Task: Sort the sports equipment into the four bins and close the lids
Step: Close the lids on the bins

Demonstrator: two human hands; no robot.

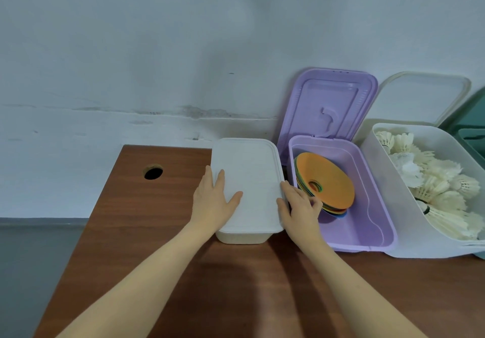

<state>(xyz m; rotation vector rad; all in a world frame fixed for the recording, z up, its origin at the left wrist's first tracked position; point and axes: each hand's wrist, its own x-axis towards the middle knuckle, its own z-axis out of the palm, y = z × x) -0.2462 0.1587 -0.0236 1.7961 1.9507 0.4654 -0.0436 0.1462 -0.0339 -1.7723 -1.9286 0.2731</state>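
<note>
Desk (pixel 147 232): brown wood grain, round cable hole (pixel 153 172) far left; pale wall (pixel 157 49) directly behind.
White bin (pixel 242 238): leftmost of the row, lid (pixel 249 180) seated flat on top, contents hidden.
Left hand (pixel 212 201): laid flat on the lid's left part, fingers straight and spread, thumb angled toward the middle.
Right hand (pixel 298 207): at the lid's right edge, wedged between the white bin and the purple one; thumb along the lid rim, fingers bent down over the edge (whether gripping or merely pressing cannot be told).
Purple bin (pixel 378 222): just right of the white bin, open, hinged purple lid (pixel 328 109) standing up against the wall.
Disc cones (pixel 325 182): one stack, orange on top, green and blue edges showing beneath, tilted against the bin's left wall; number in stack not countable.
Clear bin (pixel 388 206): right of the purple one, open, its clear lid (pixel 422 98) leaning on the wall behind.
Shuttlecocks (pixel 433 180): white feathered, heaped in the clear bin, well over ten visible.
Green bin (pixel 469 138): far right, mostly cut off by the frame edge.
Count: four bins, one closed, two plainly open, the fourth undetermined.
Obstruction: purple bin's wall close against the right hand's knuckles.
</note>
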